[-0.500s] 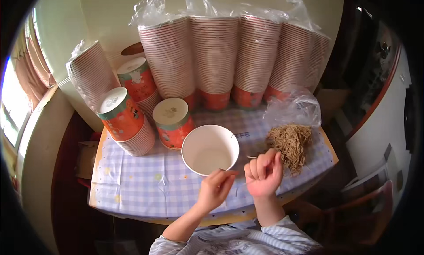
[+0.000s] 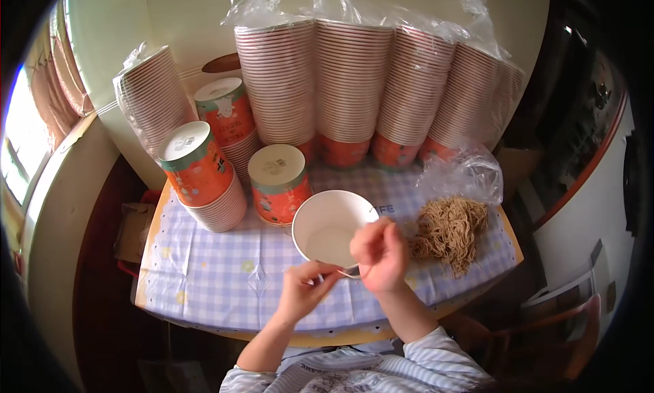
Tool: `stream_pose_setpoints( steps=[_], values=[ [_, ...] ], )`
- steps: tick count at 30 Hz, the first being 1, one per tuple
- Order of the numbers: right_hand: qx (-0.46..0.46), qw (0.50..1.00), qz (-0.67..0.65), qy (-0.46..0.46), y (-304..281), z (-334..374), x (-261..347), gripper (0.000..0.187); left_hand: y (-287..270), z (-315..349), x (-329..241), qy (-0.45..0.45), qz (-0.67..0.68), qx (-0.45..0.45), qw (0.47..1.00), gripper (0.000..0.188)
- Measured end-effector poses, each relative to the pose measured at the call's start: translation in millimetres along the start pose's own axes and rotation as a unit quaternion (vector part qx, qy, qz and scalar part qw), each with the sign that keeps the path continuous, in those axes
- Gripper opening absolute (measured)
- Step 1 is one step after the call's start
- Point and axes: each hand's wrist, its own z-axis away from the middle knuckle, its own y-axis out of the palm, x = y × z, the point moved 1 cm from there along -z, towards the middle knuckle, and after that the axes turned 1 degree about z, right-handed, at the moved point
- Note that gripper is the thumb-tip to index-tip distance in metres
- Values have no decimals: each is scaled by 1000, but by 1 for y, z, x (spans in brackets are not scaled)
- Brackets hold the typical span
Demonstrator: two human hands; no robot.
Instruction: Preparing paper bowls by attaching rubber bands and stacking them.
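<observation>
A white-lined paper bucket (image 2: 325, 233) stands mouth up in front of me on the table. At its near rim my left hand (image 2: 306, 289) is closed, thumb and finger pinching a short length of thin cord (image 2: 350, 275). That cord runs across toward my right hand (image 2: 380, 257), which is curled closed beside the bucket's right rim and slightly blurred; its grip on the cord is partly hidden. A bit of cord also shows at the bucket's far right rim. To the right lies a tangled bundle of tan cords (image 2: 451, 233).
Tall plastic-wrapped stacks of paper buckets (image 2: 351, 86) line the table's back. Upside-down orange buckets (image 2: 279, 189) stand left of the open one, one with cord at its base. A crumpled clear bag (image 2: 463, 175) lies behind the cords. A checked cloth (image 2: 218, 284) covers the table.
My right hand has moved left, from beside the cord bundle to the bucket's right rim. My left hand has shifted slightly left. The whole view has shifted a little.
</observation>
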Motion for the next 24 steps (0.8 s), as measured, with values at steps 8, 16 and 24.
stream_pose_setpoints(
  steps=[8, 16, 24],
  values=[
    [304, 821, 471, 110, 24, -58, -20, 38, -65, -14, 46, -88, 117, -193, 970, 11],
    [370, 747, 516, 198, 9, -69, -45, 45, -49, -12, 82, -215, 252, -182, 926, 17],
    [353, 761, 477, 261, -25, -70, -57, 31, -28, -6, 80, -234, 469, -154, 837, 17]
  ],
)
